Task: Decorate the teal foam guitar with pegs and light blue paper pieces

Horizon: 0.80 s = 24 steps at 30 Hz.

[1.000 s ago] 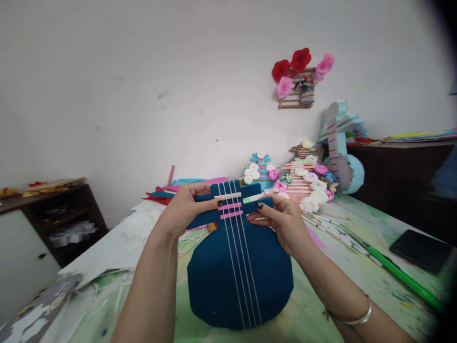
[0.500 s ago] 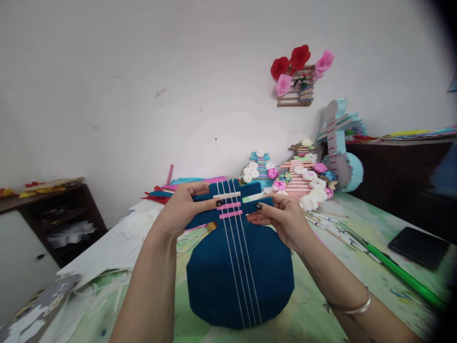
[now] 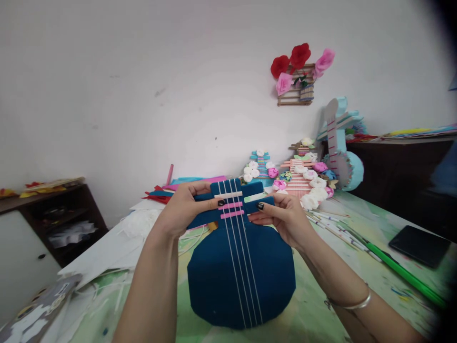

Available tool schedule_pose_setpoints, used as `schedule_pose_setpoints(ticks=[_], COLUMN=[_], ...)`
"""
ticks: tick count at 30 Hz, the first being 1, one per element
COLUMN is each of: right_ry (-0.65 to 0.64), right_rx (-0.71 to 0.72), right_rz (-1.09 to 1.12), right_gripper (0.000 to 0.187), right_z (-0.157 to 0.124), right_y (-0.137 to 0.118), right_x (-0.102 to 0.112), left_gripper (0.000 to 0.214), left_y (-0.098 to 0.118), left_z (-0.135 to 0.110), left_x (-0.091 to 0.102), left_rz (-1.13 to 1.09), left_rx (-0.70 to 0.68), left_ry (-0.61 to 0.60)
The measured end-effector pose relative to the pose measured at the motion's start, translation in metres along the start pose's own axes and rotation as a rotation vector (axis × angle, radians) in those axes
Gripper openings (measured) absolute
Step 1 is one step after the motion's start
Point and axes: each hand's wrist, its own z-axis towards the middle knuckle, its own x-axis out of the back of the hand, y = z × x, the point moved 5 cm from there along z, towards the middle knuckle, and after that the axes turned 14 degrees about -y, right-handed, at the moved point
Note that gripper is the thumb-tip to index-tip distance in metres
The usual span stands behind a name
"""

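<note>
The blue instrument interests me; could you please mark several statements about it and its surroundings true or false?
The left hand holds the blue instrument, the right hand a blue tab. True.
Its strings are red. False: the strings are white.
Two pink strips sit below a pale strip. True.
The bracelet is on the left arm. False: it circles the right arm.
The red flowers lie on the table. False: they hang on the wall.

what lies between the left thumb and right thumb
The head view shows the upper pink strip and white strings there, on the blue instrument.
</note>
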Motion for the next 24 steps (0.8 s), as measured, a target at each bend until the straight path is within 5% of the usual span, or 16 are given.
schedule_pose_setpoints(ticks=[24], right_ry=[0.127], right_rx=[0.037], right_rz=[-0.370], right_gripper=[0.025], right_z=[-0.002], right_y=[-0.011], right_x=[-0.012], left_gripper=[0.022], left_y=[0.002], left_z=[0.001], left_x=[-0.003], left_rz=[-0.027], left_rx=[-0.012], left_ry=[-0.004])
